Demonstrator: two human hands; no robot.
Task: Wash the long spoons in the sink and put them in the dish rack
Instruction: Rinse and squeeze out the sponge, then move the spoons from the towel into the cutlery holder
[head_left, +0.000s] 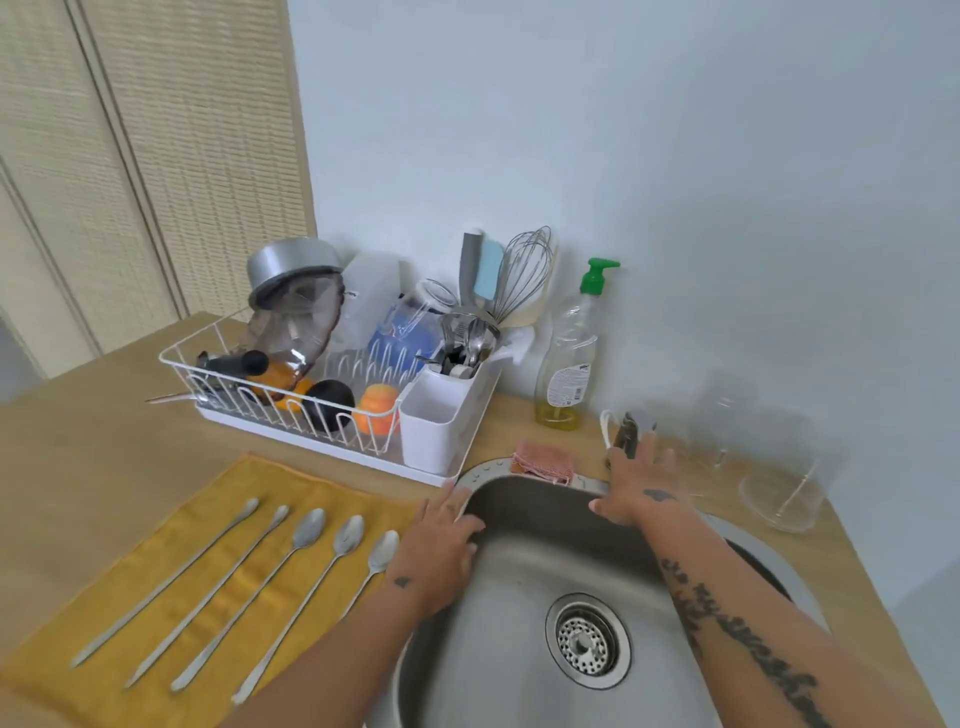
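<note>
Several long steel spoons (249, 592) lie side by side on a yellow towel (156, 561) left of the steel sink (519, 623). My left hand (441, 551) rests flat on the sink's left rim, fingers straight, holding nothing. My right hand (639, 488) rests on the sink's far rim with fingers spread, just in front of a small dark fixture (626, 431). The white wire dish rack (332, 395) stands behind the towel, with a white cutlery cup (441, 415) at its right end.
The rack holds a pot, a lid, a blue cup, orange items and cutlery. A green-capped soap bottle (569, 358) stands by the wall. A pink scrubber (543, 462) lies on the sink's back rim. Clear glass containers (779, 493) sit at the right.
</note>
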